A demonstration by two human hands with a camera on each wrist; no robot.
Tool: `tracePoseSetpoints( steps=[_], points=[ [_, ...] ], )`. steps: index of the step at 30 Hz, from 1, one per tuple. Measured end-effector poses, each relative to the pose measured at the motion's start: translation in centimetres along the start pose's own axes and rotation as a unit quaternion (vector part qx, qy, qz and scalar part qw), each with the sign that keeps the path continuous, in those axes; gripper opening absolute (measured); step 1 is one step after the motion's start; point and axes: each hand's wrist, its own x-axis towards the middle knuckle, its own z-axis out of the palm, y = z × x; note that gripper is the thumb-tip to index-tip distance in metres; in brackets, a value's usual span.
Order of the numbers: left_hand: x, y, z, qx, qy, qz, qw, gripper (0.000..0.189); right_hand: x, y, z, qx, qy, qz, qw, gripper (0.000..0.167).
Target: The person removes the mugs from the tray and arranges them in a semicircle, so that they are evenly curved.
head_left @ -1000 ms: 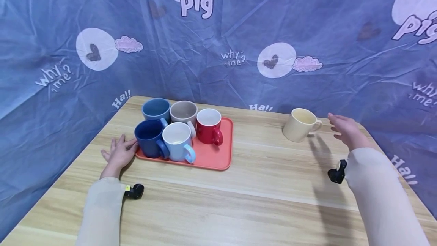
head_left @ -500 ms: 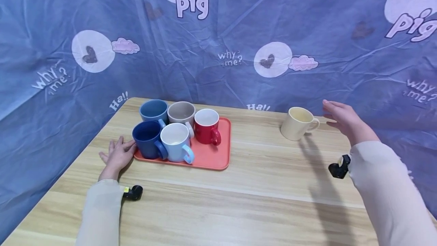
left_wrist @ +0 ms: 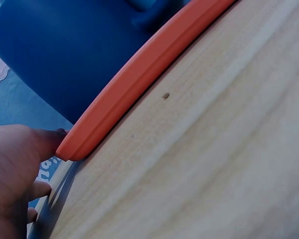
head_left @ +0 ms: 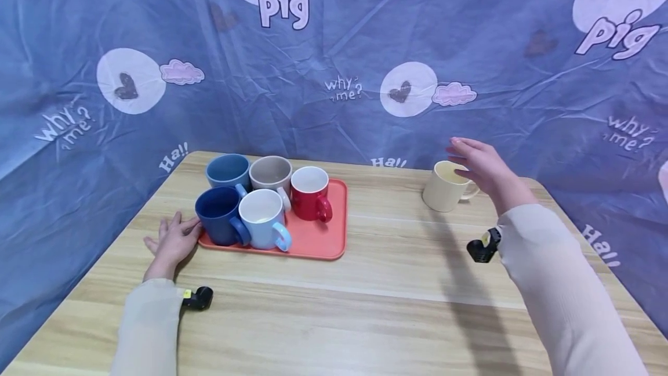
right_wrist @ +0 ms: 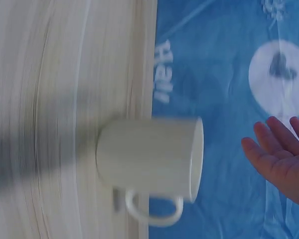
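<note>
My left hand (head_left: 174, 243) rests on the table at the left end of the red tray (head_left: 334, 242), its thumb side touching the tray rim (left_wrist: 124, 84). On the tray stand a dark blue mug (head_left: 221, 225), a light blue mug (head_left: 261, 228), a teal-blue mug (head_left: 227, 170), a grey mug (head_left: 271, 173) and a red mug (head_left: 309, 202). A cream mug (head_left: 438, 193) stands upright on the table at the right, handle to the right. My right hand (head_left: 482, 167) hovers above and beside its rim, fingers extended and holding nothing; the right wrist view shows a gap to the mug (right_wrist: 144, 157).
The wooden table (head_left: 334, 306) runs back to a blue printed cloth (head_left: 344, 33) hanging close behind the mugs. Bare tray surface shows right of the red mug, and bare wood lies between the tray and the cream mug.
My right hand has risen and then swung left, from beside the cream mug's handle to over its rim. My left hand stays at the tray; the head view has shifted slightly.
</note>
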Motion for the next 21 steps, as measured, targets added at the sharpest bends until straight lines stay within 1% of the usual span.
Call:
tracePoseSetpoints(
  steps=[5,12,17,21],
  points=[
    [0.1,-0.1,0.1,-0.002,-0.002,-0.005,1.0,0.05,0.7,-0.4,2.9,0.047,-0.019,-0.006,0.9987,0.067],
    [0.1,-0.2,0.1,-0.002,0.003,-0.001,1.0,0.051,1.1,-0.8,7.0,0.059,-0.044,-0.03,0.9968,0.059],
    [0.0,-0.2,0.0,-0.002,0.004,-0.004,1.0,0.051,1.2,-0.7,9.6,0.075,-0.076,-0.043,0.9934,0.053],
    [-0.1,0.0,0.0,-0.003,0.003,-0.003,1.0,0.05,0.8,-0.6,11.4,0.086,-0.102,-0.05,0.9898,0.048]
  ],
)
